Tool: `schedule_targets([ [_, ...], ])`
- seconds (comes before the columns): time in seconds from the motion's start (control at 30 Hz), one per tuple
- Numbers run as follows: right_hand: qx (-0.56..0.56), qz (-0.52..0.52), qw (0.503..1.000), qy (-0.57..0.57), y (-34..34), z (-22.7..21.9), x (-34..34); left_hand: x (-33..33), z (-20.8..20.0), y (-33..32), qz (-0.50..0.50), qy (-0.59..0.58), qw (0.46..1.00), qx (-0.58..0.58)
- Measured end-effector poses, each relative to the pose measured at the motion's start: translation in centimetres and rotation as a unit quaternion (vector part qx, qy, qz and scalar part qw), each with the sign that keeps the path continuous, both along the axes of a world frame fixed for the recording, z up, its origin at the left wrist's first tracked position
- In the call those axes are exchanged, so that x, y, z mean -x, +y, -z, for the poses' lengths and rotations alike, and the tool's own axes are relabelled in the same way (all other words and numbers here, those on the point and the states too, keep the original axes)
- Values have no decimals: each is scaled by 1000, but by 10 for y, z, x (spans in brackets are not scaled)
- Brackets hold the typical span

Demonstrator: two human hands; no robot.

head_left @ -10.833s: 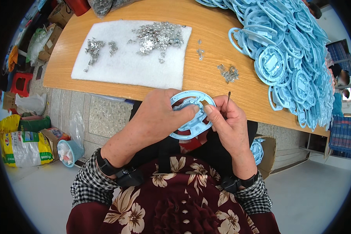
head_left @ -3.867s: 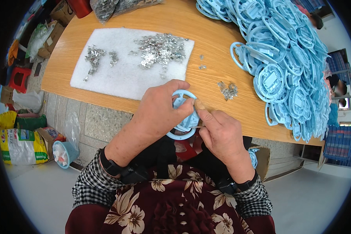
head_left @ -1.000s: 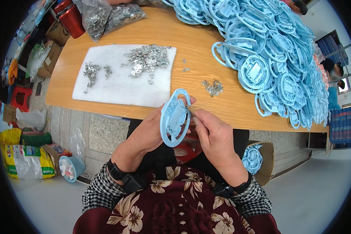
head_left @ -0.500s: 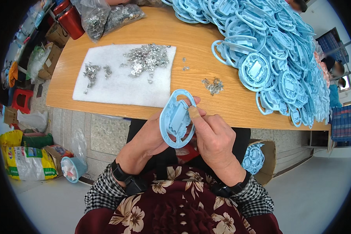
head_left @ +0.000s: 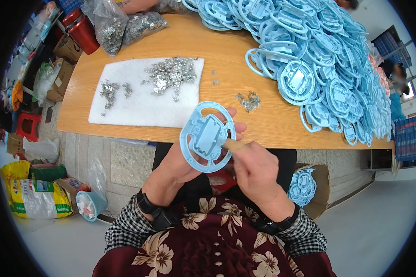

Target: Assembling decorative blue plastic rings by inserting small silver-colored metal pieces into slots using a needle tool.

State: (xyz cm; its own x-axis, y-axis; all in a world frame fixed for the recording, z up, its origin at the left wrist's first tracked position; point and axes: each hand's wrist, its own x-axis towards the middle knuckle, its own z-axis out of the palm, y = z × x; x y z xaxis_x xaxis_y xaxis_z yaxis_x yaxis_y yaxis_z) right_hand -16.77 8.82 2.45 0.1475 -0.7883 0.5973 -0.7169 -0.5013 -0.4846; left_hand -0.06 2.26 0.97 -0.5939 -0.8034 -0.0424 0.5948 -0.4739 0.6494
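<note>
The white pad (head_left: 141, 113) lay on the table, with small metal pieces (head_left: 173, 78) in clusters on it. Near the pad's front right corner, the left hand (head_left: 178, 168) held the blue wheel-shaped part (head_left: 208, 136) from beneath. For working well, I think this hand needed to be a firm support, because any pushing from the right could turn the part. Its palm was upward, the forearm came from lower left, and some fingertips appeared beyond the part's right rim; how tightly they gripped, I could not tell. The part was raised before that same corner of the pad, its recessed face upward and somewhat tilted, which probably helped the eyes.

To the right of the pad and nearer to the person, the right hand (head_left: 259, 171) had its back upward and its fingers curled. Its fingertips were at the right edge of the recess, where small, controlled pressure seemed best. Thumb and forefinger looked close together, but whether they pinched something, I could not tell.
</note>
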Motion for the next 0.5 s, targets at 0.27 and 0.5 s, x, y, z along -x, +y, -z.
schedule_targets([
  [0.27, -269, 1, 875, -403, -1, -13, 19, -4, 20, -9, 197, 183, 959, -93],
  [0.5, -414, -54, 781, -464, 13, -29, 41, 24, 13, -2, 373, 108, 917, -93],
])
